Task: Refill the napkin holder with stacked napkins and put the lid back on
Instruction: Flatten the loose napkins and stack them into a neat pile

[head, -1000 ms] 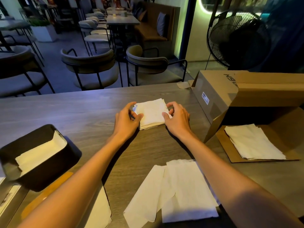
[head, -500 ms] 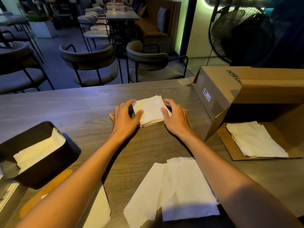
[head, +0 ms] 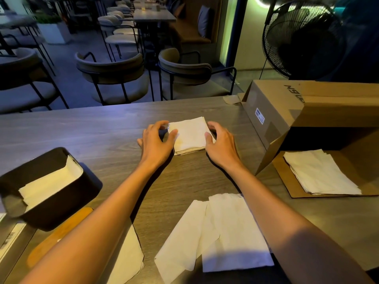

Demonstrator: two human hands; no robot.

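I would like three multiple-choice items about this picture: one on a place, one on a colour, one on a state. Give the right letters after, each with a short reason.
1. Where is the napkin holder?
A. at the table's left
B. inside the cardboard box
C. on a chair

2. What colour is the holder?
A. white
B. black
C. red

3. How is the holder now?
A. closed with its lid
C. upside down
B. open, napkins inside

Answers:
1 A: it stands left of the left hand.
2 B: its walls are black.
3 B: no lid on it, and white napkins show inside.
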